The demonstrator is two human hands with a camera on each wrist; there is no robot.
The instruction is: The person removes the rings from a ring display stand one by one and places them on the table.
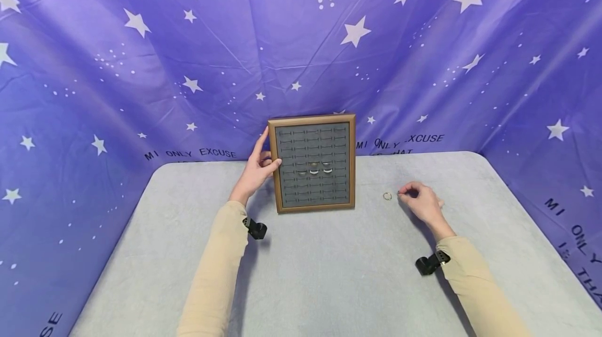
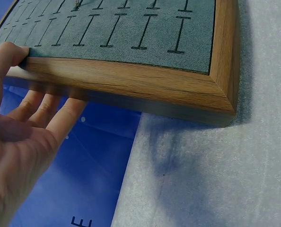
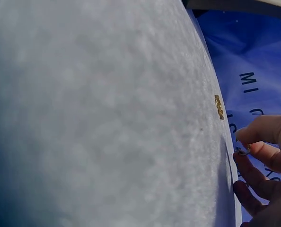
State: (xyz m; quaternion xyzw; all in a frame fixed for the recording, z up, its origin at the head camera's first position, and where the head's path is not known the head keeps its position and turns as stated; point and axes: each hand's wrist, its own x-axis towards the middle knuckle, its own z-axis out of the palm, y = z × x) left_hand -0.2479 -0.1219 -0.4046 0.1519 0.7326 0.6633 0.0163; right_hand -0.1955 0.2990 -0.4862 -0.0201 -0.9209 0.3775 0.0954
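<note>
Gripping the left edge of the wooden ring display board (image 1: 312,163), the left hand (image 1: 257,169) has its thumb on the front and fingers behind, holding it upright on the grey tabletop (image 1: 310,274). To its right, the right hand (image 1: 420,201) pinches a small ring (image 3: 244,151); another ring (image 1: 387,196) lies just beside it.
</note>
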